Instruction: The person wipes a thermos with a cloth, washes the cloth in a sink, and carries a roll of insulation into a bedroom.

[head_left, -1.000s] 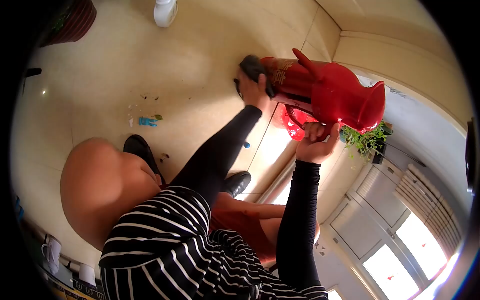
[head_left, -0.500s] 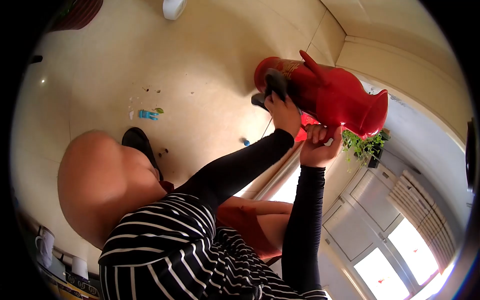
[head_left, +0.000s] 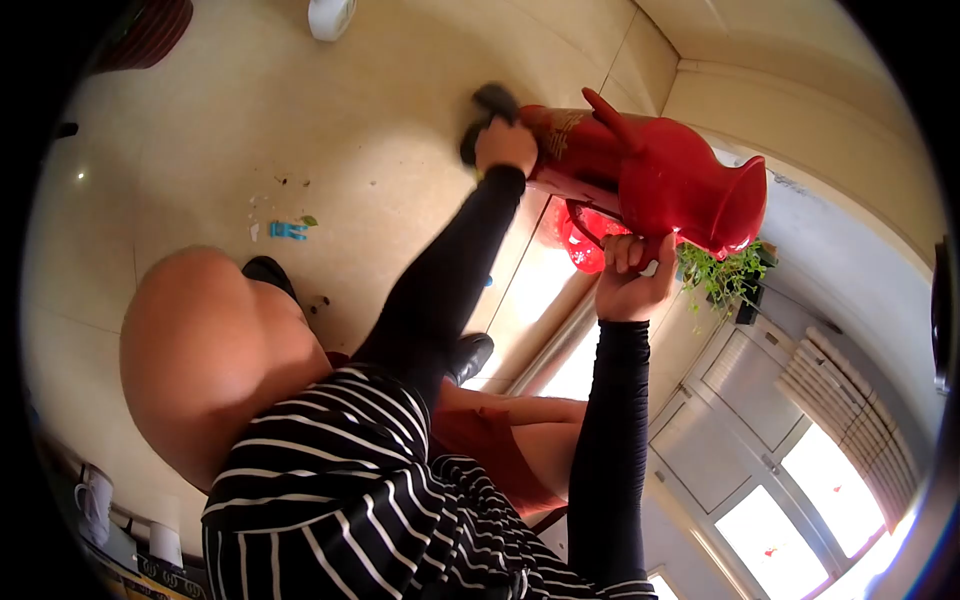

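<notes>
A red thermos jug point(head_left: 670, 185) with a gold pattern near its base lies tilted across the upper right, its base to the left and its spout to the right. My right hand point(head_left: 637, 282) is closed around its lower handle, thumb on the spout side. At the base end, my left hand point(head_left: 507, 147) is closed on a dark cloth point(head_left: 494, 100), which looks smeared by motion. The cloth bulges out on both sides of the fist, by the base rim.
A glossy red object point(head_left: 585, 245) shows below the jug. On the tiled floor lie a small blue item point(head_left: 289, 231), a leaf point(head_left: 309, 220) and scattered bits. A green plant point(head_left: 725, 275) hangs beyond the spout. Doors point(head_left: 720, 400) stand at right; mugs point(head_left: 93, 505) sit lower left.
My left hand has slid with the dark cloth from the jug's side out to its base end, up and to the left. My right hand keeps its hold on the handle.
</notes>
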Action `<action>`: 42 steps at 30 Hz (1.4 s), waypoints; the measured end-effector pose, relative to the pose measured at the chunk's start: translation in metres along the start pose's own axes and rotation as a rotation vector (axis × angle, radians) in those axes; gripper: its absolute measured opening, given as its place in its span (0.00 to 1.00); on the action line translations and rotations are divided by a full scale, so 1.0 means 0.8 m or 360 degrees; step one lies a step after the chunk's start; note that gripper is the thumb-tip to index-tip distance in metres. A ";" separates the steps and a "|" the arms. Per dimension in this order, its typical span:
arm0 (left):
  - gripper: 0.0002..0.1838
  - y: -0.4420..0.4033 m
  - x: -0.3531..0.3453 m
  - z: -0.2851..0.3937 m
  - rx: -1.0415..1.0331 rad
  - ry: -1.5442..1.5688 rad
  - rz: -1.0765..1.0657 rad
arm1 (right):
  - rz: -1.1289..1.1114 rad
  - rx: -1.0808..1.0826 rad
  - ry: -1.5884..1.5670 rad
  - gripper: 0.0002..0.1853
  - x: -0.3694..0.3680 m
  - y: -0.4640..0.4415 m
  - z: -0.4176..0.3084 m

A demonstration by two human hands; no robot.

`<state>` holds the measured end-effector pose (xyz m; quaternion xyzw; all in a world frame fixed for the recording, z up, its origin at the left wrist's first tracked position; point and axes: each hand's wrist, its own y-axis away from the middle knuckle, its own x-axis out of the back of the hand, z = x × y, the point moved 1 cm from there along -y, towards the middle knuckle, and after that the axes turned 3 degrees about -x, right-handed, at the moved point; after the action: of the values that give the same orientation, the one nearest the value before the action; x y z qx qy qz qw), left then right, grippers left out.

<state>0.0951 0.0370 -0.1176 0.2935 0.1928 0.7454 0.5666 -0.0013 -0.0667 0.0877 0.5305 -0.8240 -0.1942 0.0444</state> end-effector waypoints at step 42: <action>0.14 0.227 -0.010 0.015 -0.0522 0.0905 -0.0098 | -0.0030 -0.0050 -0.0132 0.19 0.001 0.000 -0.003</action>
<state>-0.0288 -0.0232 0.0021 -0.0275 0.2297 0.8011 0.5520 -0.0008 -0.0681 0.0894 0.5290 -0.8169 -0.2292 0.0167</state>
